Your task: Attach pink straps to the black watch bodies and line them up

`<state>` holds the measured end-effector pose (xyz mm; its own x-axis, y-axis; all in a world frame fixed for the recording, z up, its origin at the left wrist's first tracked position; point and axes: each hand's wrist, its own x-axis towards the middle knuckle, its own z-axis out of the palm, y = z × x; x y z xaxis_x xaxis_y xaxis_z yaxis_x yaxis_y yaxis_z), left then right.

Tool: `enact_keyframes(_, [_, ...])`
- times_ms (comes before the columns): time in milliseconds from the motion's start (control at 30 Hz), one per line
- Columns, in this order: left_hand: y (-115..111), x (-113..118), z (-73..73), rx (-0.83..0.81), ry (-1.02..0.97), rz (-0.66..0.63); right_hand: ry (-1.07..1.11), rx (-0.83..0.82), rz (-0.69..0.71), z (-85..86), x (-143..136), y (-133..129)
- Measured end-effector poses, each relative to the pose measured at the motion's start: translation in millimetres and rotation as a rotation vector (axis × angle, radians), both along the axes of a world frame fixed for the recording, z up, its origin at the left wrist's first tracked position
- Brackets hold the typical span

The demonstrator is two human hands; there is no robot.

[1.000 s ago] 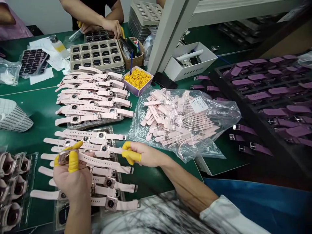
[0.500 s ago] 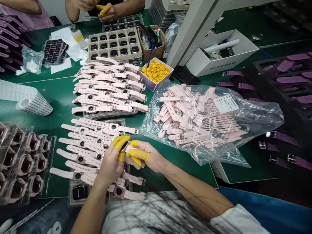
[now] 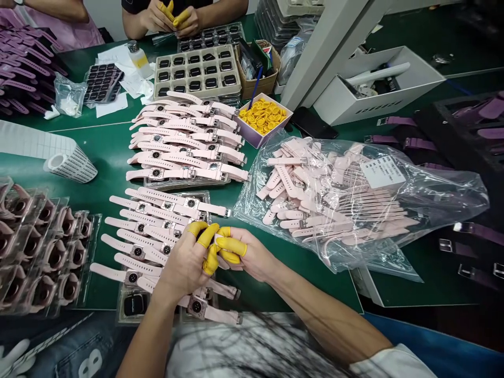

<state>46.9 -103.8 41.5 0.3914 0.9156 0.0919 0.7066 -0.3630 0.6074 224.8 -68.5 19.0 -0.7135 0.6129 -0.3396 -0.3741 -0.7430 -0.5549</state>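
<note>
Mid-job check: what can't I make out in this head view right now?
All in the head view:
Pink strap between left hand and right hand: mostly covered by yellow-covered fingers.
Print on the label at the plastic bag: too small.
Purple strap at far right: cut off by the picture edge.
Bottom of the white box: hidden by its front wall.

Held strap [image 3: 217,238]: pale pink, mostly covered, only a short bit showing; can't read its angle. Sits at right edge of near watch batch [image 3: 137,252]: pink straps spread out sideways, round sensor backs up, rows slightly skewed, some straps overlapping, right-hand part partly blocked.
</note>
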Motion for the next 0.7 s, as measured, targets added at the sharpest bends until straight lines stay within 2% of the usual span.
enact_keyframes(100, [1.7, -1.9, 0.5, 0.009, -0.008, -0.029, -0.035, 0.026, 0.022, -1.2, 0.5, -0.5])
enact_keyframes(233, [3.3, -1.2, 4.0, -0.069, -0.241, -0.051, -0.077, 0.102, 0.033, -4.9, 2.6, -4.6])
enact_keyframes(333, [0.9, -3.6, 12.7, -0.055, -0.268, -0.045, -0.188, 0.291, -0.006, -6.5, 9.7, -6.1])
enact_keyframes(400, [-2.7, -11.3, 22.6, -0.047, -0.195, -0.005, -0.331, 0.497, -0.012, -4.9, 16.6, -4.1])
enact_keyframes(567, [-23.0, -54.7, 51.7, -0.079, 0.208, 0.311, -0.623, 1.044, 0.080, 1.4, 23.6, 3.0])
enact_keyframes(633, [-42.1, -75.4, 61.2, -0.063, 0.371, 0.302, -0.651, 1.233, 0.086, 2.5, 18.4, -4.0])
enact_keyframes(700, [-68.4, -93.3, 69.8, -0.118, 0.441, 0.274, -0.671, 1.378, 0.153, 3.6, 11.1, -20.4])
